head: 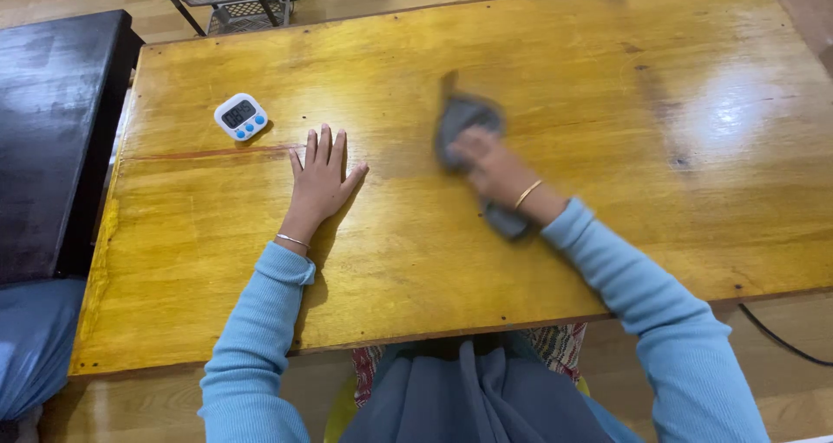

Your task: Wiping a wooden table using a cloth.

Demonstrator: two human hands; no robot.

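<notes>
Glossy yellow-brown wooden table (607, 78) filling the head view, worn and scratched in places, with a dark bench (52, 131) off its left edge and pale floorboards beyond. Near the table's upper left, a small white digital timer (240, 116) with blue buttons, lying flat, well apart from everything else. Just right of and below the timer, left hand (321, 181) pressed palm-down on the bare wood, fingers spread and straight, gripping nothing, thin bracelet at the wrist. Toward the table's middle, right hand (490, 167) blurred, closed down over a grey cloth (462, 120), bangle at the wrist. Cloth bunched beneath the palm, long axis running diagonally from upper left, beyond the fingertips, to lower right under the wrist. Right hand on the cloth; left hand near but clear of it. Light-blue sleeves on both arms.
</notes>
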